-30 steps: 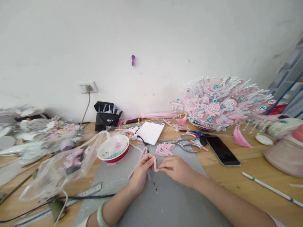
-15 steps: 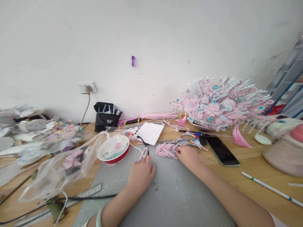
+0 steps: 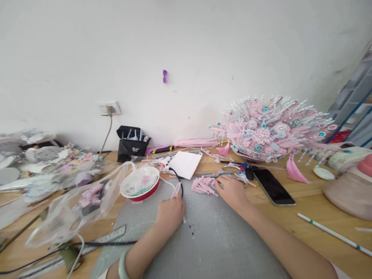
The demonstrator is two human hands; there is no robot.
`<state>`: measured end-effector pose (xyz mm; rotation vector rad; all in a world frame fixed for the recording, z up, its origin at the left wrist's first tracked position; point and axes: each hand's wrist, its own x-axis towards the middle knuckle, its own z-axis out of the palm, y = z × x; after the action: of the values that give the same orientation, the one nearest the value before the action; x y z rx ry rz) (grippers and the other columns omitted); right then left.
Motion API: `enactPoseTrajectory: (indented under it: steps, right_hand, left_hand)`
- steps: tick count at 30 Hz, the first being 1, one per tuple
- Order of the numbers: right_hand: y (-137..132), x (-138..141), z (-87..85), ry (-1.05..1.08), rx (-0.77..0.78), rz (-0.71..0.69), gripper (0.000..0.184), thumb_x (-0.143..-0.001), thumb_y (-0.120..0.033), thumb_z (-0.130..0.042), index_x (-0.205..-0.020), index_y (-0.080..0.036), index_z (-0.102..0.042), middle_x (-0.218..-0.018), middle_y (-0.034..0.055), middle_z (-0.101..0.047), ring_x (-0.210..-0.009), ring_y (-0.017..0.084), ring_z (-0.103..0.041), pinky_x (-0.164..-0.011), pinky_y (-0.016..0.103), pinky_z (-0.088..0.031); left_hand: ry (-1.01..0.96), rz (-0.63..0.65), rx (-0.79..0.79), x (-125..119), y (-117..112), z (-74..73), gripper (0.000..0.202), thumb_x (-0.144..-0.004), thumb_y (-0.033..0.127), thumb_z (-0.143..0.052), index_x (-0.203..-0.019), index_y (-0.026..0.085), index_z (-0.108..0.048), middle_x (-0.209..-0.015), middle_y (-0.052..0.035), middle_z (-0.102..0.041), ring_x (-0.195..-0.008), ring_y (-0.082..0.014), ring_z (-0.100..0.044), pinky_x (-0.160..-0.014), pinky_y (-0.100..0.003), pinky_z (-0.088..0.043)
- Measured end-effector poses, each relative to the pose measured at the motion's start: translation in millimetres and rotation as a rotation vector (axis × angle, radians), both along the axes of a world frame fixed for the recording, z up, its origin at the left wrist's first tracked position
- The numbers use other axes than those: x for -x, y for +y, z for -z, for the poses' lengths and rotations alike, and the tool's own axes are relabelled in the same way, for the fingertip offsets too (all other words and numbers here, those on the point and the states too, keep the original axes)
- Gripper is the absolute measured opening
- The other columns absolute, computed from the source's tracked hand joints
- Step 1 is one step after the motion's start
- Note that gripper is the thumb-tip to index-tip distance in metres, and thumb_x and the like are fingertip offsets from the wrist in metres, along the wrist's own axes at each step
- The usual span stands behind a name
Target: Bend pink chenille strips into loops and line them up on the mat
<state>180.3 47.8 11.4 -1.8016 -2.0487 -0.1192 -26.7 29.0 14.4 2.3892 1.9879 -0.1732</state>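
My left hand (image 3: 171, 212) is closed over the grey mat (image 3: 215, 240), with its fingertips on a bent pink pipe cleaner (image 3: 176, 190). A thin pale end pokes out beneath the fingers. My right hand (image 3: 233, 192) lies at the right end of a pile of short pink pipe cleaner pieces (image 3: 203, 185). Its fingertips touch the pile and look slightly apart; I see nothing gripped there. Just behind this hand, partly covered by it, are metal scissors (image 3: 231, 169). A black cable (image 3: 180, 182) curves down to the left hand from a white glue gun (image 3: 165, 162).
A red-rimmed bowl of beads (image 3: 145, 192), plastic bag (image 3: 107, 209) and metal ruler (image 3: 116, 234) lie left. White paper (image 3: 186, 164) and a black pouch (image 3: 132, 149) are behind. On the right are a phone (image 3: 274, 186), a beaded pink headdress (image 3: 267, 131) and a white stick (image 3: 331, 232).
My left hand has curled its fingers in and drawn the pink pipe cleaner into a narrower loop. My right fingertips have shifted slightly towards the pile and loosened.
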Motion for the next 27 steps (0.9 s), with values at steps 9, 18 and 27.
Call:
enactPoseTrajectory:
  steps: [9,18,27]
  right_hand:
    - [-6,5,-1.6,0.119,-0.085,-0.125,0.026,-0.083,-0.023,-0.039,-0.076,-0.018,-0.063,-0.077,0.0037,-0.063,-0.074,0.015,-0.057,-0.065,0.023,-0.034]
    - [-8,6,-3.0,0.249,-0.068,-0.161,0.026,-0.082,-0.024,-0.039,-0.073,-0.018,-0.063,-0.075,0.0039,-0.063,-0.07,0.015,-0.055,-0.063,0.024,-0.034]
    - [-24,34,-4.5,1.082,0.524,-0.219,0.036,-0.075,-0.045,-0.046,-0.066,-0.015,-0.062,-0.06,0.0009,-0.059,-0.041,0.008,-0.04,-0.042,0.022,-0.029]
  left_hand:
    - [0.003,-0.007,-0.087,10,7,-1.0,0.029,-0.086,0.019,-0.029,-0.105,0.012,-0.051,-0.085,-0.0157,-0.063,-0.076,-0.0244,-0.064,-0.061,-0.032,-0.046]
    - [-0.058,0.002,-0.106,15,13,-1.7,0.026,-0.084,0.018,-0.029,-0.09,0.011,-0.054,-0.086,-0.014,-0.062,-0.075,-0.0259,-0.063,-0.057,-0.031,-0.044]
    - [-0.896,0.19,0.021,-10,-18,-2.5,0.018,-0.082,0.026,-0.034,-0.068,0.019,-0.043,-0.055,0.0026,-0.049,-0.05,-0.0118,-0.047,-0.048,-0.02,-0.033]
